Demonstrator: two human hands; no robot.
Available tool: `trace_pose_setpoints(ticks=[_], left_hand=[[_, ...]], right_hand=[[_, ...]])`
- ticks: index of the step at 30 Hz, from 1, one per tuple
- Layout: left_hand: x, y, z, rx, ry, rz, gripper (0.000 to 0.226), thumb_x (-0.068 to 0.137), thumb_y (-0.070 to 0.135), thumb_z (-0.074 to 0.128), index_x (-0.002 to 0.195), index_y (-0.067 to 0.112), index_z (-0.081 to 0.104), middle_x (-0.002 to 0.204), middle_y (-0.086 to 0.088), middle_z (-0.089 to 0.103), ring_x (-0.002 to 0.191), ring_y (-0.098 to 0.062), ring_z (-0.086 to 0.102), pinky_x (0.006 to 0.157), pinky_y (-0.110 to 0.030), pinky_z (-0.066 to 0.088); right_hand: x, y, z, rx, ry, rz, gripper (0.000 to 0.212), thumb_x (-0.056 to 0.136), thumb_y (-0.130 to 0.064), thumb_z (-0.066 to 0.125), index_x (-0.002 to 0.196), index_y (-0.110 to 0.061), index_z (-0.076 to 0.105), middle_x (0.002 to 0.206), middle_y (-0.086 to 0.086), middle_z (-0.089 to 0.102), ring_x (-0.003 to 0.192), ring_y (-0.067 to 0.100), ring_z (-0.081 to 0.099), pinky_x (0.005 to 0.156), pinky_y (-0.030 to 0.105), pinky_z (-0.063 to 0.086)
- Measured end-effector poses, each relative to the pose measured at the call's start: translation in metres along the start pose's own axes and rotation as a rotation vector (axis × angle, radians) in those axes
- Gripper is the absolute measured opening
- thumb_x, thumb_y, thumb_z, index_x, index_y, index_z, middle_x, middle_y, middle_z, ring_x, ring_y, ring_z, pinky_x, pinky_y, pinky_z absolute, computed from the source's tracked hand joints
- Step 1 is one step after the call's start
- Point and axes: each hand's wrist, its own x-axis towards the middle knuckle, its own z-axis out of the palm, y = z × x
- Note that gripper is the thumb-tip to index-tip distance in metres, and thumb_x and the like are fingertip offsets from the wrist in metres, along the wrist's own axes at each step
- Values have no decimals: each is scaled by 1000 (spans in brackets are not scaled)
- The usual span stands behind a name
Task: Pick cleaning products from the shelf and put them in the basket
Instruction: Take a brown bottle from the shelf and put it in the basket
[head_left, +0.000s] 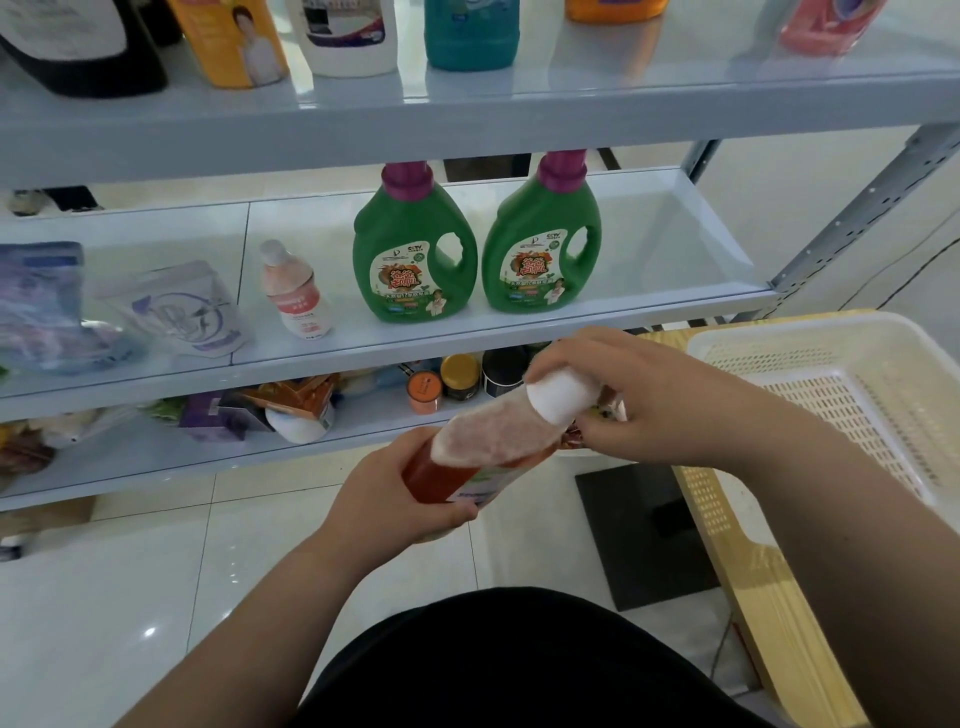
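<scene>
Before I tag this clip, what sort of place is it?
Probably a shop aisle or mock-up: metal shelving stocked with green detergent jugs and refill pouches, with a plastic basket beside it.

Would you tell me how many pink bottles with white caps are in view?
2. One pink bottle on the middle shelf, left of the green jugs; the other gripped by the left hand and right hand. Others may hide on the cluttered lower shelf.

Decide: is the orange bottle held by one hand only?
No, the left hand grips the base of the orange bottle and the right hand holds its capped end.
</scene>
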Motion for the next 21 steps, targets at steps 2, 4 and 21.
trace_pose_setpoints(ticks=[2,4,21], left_hand=[[0,1,1,2,-2,2,67,49,61,84,107,72,51,101,39,66,93,11,63,79,-34,62],[0,1,2,5,-4,19,67,50,61,84,107,72,51,101,39,66,92,10,64,78,-35,62],[2,-1,6,-35,3,-7,72,47,60,87,109,72,53,102,37,68,95,9,66,77,-24,57]], right_hand=[[0,-1,1,-34,-9,80,61,78,-69,60,133,-60,34,125,-27,48,101,-2,55,80,26,51],[4,0,1,-119,14,149,53,79,-80,44,124,-52,42,109,-26,56,93,2,58,72,30,51],[-13,8,-10,214,220,-31,48,74,-18,77,106,-47,56,117,-20,60,109,7,60,81,29,52]])
